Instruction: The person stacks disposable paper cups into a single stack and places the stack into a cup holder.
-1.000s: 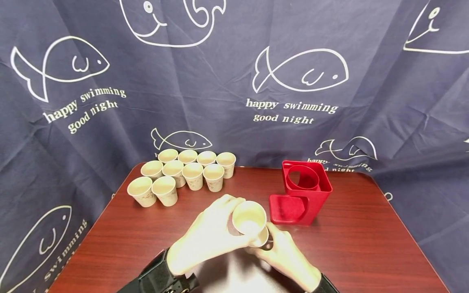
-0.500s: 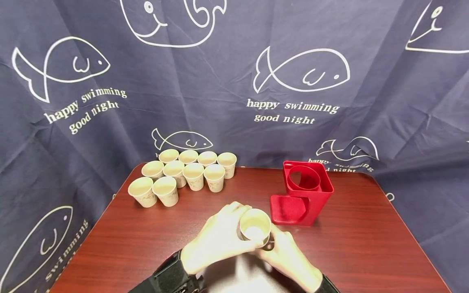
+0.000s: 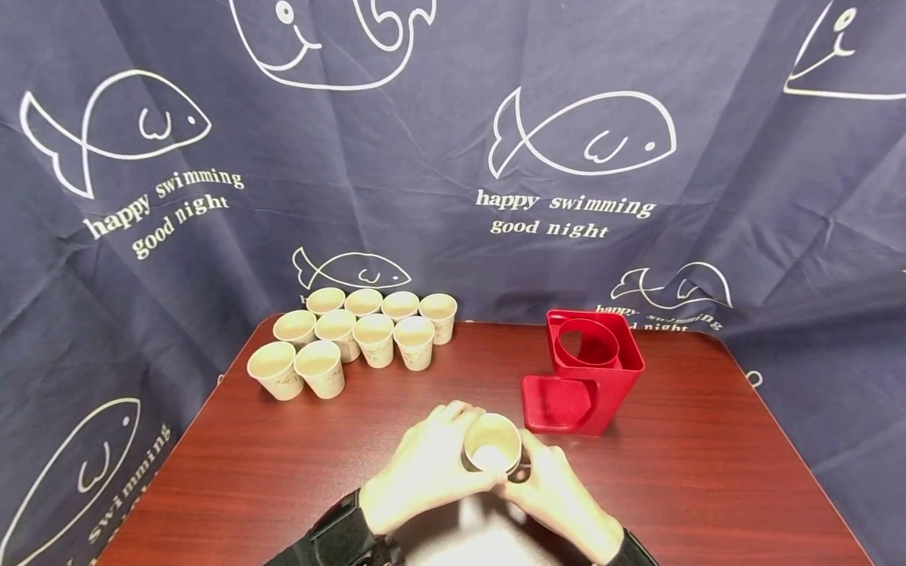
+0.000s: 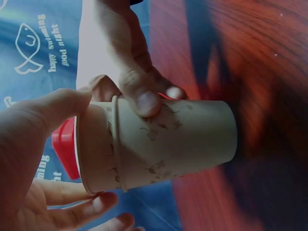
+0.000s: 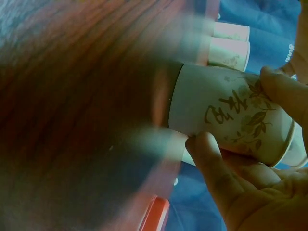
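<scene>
In the head view, two white paper cups with a brown floral print are held over the near middle of the table, one nested in the other. My left hand [image 3: 422, 465] grips the upper paper cup [image 4: 96, 144] near its rim, thumb on one side and fingers on the other. My right hand [image 3: 561, 497] holds the lower paper cup [image 4: 185, 147] by its side. The left wrist view shows the lower cup's rim around the upper cup's wall, with a short band of the upper one sticking out. Most of the lower cup is hidden in the head view.
Several more paper cups [image 3: 373, 342] stand upright in rows at the back left of the brown table [image 3: 679, 479]. A red plastic holder [image 3: 614, 397] with a round ring and a square base stands at the right. A blue printed cloth [image 3: 439, 157] hangs behind.
My left hand has moved down and right, bringing the upper cup down into the lower one, which was partly visible beneath it before. My right hand has stayed nearly in place.
</scene>
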A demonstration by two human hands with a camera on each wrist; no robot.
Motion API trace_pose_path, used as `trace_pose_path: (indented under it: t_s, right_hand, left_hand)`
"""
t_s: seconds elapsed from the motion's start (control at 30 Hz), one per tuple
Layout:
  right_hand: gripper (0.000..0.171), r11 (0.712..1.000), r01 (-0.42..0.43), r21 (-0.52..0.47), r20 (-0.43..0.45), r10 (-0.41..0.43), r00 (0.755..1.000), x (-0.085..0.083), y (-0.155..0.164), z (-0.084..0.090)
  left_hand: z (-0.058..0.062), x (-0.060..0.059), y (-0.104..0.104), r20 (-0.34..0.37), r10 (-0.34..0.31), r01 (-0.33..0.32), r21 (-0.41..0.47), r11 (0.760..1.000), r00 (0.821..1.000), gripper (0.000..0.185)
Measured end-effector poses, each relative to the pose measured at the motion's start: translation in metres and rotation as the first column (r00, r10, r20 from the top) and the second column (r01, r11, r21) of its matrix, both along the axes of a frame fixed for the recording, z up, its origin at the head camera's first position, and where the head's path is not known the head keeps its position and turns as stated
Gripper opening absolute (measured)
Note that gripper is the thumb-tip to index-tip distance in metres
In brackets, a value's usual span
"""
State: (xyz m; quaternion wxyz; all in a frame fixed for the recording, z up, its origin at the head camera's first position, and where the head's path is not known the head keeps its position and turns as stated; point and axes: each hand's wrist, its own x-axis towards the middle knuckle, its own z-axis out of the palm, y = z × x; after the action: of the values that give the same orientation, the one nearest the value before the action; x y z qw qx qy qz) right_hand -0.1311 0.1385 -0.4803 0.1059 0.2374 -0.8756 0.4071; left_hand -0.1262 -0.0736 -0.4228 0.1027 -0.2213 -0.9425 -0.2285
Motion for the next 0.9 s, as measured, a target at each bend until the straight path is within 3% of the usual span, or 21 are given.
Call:
trace_pose_path:
  t_s: [0.57, 0.9]
  right_hand:
    - [0.045, 1.000, -0.026, -0.007, 0.011, 0.026, 1.000, -0.001, 0.001, 0.001]
    - [0.047, 1.000, -0.028, -0.005, -0.015, 0.028, 0.999, -0.002, 0.001, -0.001]
  left_hand:
    - [-0.013, -0.001, 0.003, 0.074, 0.025, -0.023, -0.034, 0.999, 0.997, 0.066]
    - [-0.015, -0.002, 0.004, 0.038, 0.036, -0.034, -0.060, 0.998, 0.999, 0.066]
